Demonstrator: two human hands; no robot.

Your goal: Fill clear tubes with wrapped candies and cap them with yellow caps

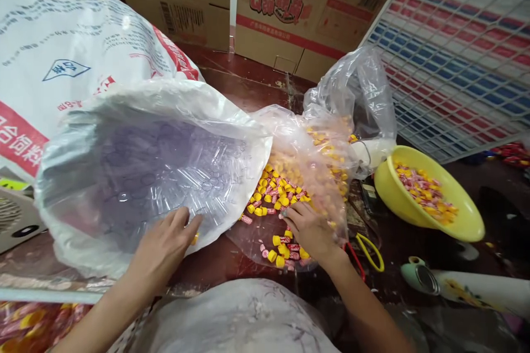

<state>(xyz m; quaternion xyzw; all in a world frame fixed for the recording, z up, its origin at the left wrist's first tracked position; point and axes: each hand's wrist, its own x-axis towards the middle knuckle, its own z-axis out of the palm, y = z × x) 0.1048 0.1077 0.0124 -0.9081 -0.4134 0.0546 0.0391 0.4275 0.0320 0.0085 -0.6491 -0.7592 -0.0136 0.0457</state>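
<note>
A large white sack [62, 187] lies open on the left, with many clear plastic tubes [178, 182] inside. My left hand [176, 234] is at the sack's lower opening, fingers bent, a bit of yellow showing beside them; what it grips is too small to make out. Yellow caps and pink wrapped pieces [275, 190] spill from a clear plastic bag [323, 160] right of the sack. Over this pile, my right hand [304, 226] has its fingers bent down at the small pieces, with a pale bit near the fingertips. A smaller group of caps [285, 251] lies just below it.
A yellow bowl [385, 187] of caps and pink pieces stands at the right, near yellow-handled scissors [370, 252] and a flowered thermos [476, 289]. Cardboard boxes [306, 16] and a white wire rack [451, 60] stand behind. Wrapped pieces [37, 325] fill the lower left corner.
</note>
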